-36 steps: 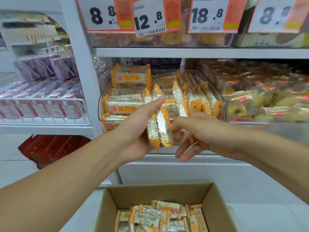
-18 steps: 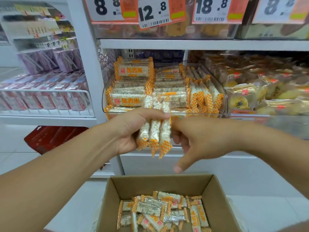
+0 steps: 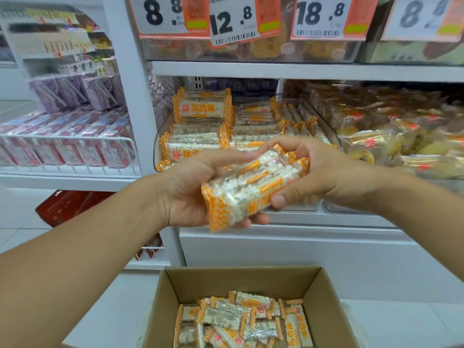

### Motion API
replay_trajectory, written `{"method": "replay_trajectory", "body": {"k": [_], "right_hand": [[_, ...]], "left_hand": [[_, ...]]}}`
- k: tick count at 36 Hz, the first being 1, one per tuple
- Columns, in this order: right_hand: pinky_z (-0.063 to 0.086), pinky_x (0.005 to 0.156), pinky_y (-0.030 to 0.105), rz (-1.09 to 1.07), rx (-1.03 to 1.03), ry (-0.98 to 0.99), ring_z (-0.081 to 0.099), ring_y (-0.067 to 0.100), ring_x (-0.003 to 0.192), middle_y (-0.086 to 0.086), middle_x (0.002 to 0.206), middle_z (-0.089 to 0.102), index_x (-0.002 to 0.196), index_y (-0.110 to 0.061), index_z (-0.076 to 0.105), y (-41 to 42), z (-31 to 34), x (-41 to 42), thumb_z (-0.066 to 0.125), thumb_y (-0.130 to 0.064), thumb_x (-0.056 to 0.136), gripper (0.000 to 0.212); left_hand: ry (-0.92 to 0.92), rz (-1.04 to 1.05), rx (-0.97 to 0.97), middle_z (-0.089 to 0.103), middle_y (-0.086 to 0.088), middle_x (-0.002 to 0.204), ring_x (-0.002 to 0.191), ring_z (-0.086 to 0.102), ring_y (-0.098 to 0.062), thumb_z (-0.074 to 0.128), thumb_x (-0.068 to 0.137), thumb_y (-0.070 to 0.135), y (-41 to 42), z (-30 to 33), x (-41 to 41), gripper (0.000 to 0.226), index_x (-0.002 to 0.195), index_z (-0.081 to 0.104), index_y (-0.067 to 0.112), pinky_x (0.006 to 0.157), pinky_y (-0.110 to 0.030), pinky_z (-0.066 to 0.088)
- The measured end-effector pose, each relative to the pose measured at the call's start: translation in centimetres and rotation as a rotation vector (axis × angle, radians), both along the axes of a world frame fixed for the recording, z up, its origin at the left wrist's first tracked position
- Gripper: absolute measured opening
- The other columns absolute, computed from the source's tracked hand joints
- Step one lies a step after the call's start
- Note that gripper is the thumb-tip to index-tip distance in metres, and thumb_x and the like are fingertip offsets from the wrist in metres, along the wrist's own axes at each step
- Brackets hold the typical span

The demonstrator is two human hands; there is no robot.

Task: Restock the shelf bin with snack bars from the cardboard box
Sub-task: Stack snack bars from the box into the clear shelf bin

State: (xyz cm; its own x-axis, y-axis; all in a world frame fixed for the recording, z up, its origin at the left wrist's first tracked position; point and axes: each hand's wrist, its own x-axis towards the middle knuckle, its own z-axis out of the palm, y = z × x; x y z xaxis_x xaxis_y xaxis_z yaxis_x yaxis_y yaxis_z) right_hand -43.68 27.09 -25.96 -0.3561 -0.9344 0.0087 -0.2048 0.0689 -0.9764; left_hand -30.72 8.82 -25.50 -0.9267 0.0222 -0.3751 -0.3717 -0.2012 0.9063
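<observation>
A small stack of snack bars (image 3: pixel 247 183) in clear wrappers with orange checked ends lies tilted between both hands, in front of the shelf. My left hand (image 3: pixel 187 190) grips the stack from the left and below. My right hand (image 3: pixel 313 172) grips its right end, thumb underneath and fingers curled over the top. Behind them the clear shelf bin (image 3: pixel 326 126) holds several stacked bars of the same kind. Below, the open cardboard box (image 3: pixel 324 305) contains several loose bars.
A neighbouring bin of pastries (image 3: pixel 401 144) fills the shelf to the right. Price tags (image 3: pixel 233 18) hang from the shelf above. A wire shelf with pink packets (image 3: pixel 62 151) stands at the left, and a red basket (image 3: pixel 67 207) sits below it.
The bars stood upright in my left hand; now they lie tilted sideways as a stack. My right hand has closed round their right end.
</observation>
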Motion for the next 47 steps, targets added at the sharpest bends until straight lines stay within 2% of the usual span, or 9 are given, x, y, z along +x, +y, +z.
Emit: {"method": "replay_trajectory", "body": {"k": [5, 11, 17, 20, 23, 29, 33, 37, 47], "right_hand": [[0.061, 0.069, 0.031, -0.358, -0.096, 0.046, 0.075, 0.025, 0.092, 0.006, 0.104, 0.076, 0.110, -0.021, 0.067, -0.7, 0.3, -0.2, 0.091, -0.017, 0.049, 0.065], [0.061, 0.073, 0.026, -0.430, -0.120, 0.182, 0.074, 0.013, 0.085, -0.001, 0.098, 0.076, 0.114, -0.024, 0.066, -2.9, 0.9, 1.0, 0.088, -0.035, 0.053, 0.066], [0.054, 0.076, 0.027, -0.527, -0.127, 0.158, 0.070, 0.014, 0.093, 0.007, 0.107, 0.074, 0.115, -0.017, 0.066, -8.1, 1.4, -1.0, 0.091, -0.033, 0.067, 0.058], [0.051, 0.088, 0.036, -0.559, -0.084, 0.199, 0.064, 0.020, 0.111, 0.006, 0.126, 0.066, 0.135, -0.012, 0.055, -11.3, 1.8, -2.6, 0.094, -0.053, 0.054, 0.098], [0.052, 0.093, 0.038, -0.598, -0.043, 0.307, 0.060, 0.022, 0.112, 0.002, 0.125, 0.062, 0.138, -0.011, 0.052, -14.0, 1.8, -4.3, 0.089, -0.075, 0.025, 0.135], [0.047, 0.095, 0.029, -0.576, 0.100, 0.475, 0.056, 0.016, 0.115, -0.005, 0.124, 0.058, 0.135, -0.018, 0.056, -17.0, 1.7, -5.5, 0.089, -0.055, 0.064, 0.087], [0.041, 0.108, 0.038, -0.601, 0.166, 0.716, 0.040, 0.025, 0.136, -0.002, 0.149, 0.041, 0.149, -0.029, 0.039, -17.7, 0.8, -6.4, 0.082, -0.065, 0.067, 0.099], [0.026, 0.121, 0.041, -0.474, 0.133, 0.917, 0.019, 0.024, 0.151, -0.001, 0.163, 0.023, 0.154, -0.036, 0.035, -17.6, 0.7, -7.1, 0.071, -0.059, 0.083, 0.082], [0.047, 0.106, 0.044, -0.392, 0.258, 1.231, 0.052, 0.028, 0.132, 0.005, 0.145, 0.057, 0.154, -0.027, 0.038, -18.4, 0.9, -6.1, 0.053, -0.055, 0.097, 0.065]], "left_hand": [[0.134, 0.063, 0.007, 0.069, -0.012, 0.127, 0.100, 0.070, -0.031, 0.071, 0.080, 0.056, -2.2, 1.2, 0.4, 0.065, 0.132, 0.065, 0.018, 0.066, -0.032, 0.062], [0.260, 0.451, -0.054, 0.077, -0.005, 0.084, 0.066, 0.070, -0.016, 0.060, 0.099, 0.024, -0.7, 0.9, -0.5, 0.016, 0.106, 0.065, 0.010, 0.053, -0.024, 0.056], [0.387, 0.778, -0.442, 0.072, -0.001, 0.096, 0.095, 0.072, -0.026, 0.053, 0.100, 0.049, -4.3, 0.9, -2.5, 0.028, 0.101, 0.064, 0.023, 0.079, -0.044, 0.061], [0.408, 0.906, -0.788, 0.063, 0.009, 0.098, 0.101, 0.065, -0.021, 0.046, 0.103, 0.046, -5.9, 0.4, -2.4, 0.025, 0.109, 0.061, 0.027, 0.086, -0.033, 0.053], [0.398, 0.827, -1.128, 0.056, 0.010, 0.114, 0.107, 0.055, -0.012, 0.052, 0.102, 0.025, -6.7, -0.4, -2.4, 0.032, 0.133, 0.054, 0.018, 0.080, -0.020, 0.039], [0.286, 0.425, -1.478, 0.005, -0.006, 0.167, 0.153, 0.010, -0.021, 0.047, 0.102, 0.019, -7.2, -2.0, -2.5, 0.068, 0.160, 0.012, 0.012, 0.118, -0.032, 0.020], [0.229, 0.275, -1.590, -0.008, -0.006, 0.169, 0.155, -0.004, -0.018, 0.037, 0.107, 0.029, -7.7, -2.6, -2.4, 0.062, 0.159, 0.013, 0.009, 0.122, -0.030, 0.009], [0.221, 0.261, -1.645, -0.014, -0.002, 0.168, 0.155, -0.007, -0.016, 0.036, 0.107, 0.034, -7.8, -2.6, -2.6, 0.065, 0.160, 0.011, 0.006, 0.122, -0.028, 0.009], [0.147, 0.330, -1.686, 0.013, -0.006, 0.157, 0.146, 0.021, -0.027, 0.044, 0.102, 0.033, -7.2, -2.7, -2.8, 0.055, 0.147, 0.032, 0.003, 0.106, -0.038, 0.038]]}}
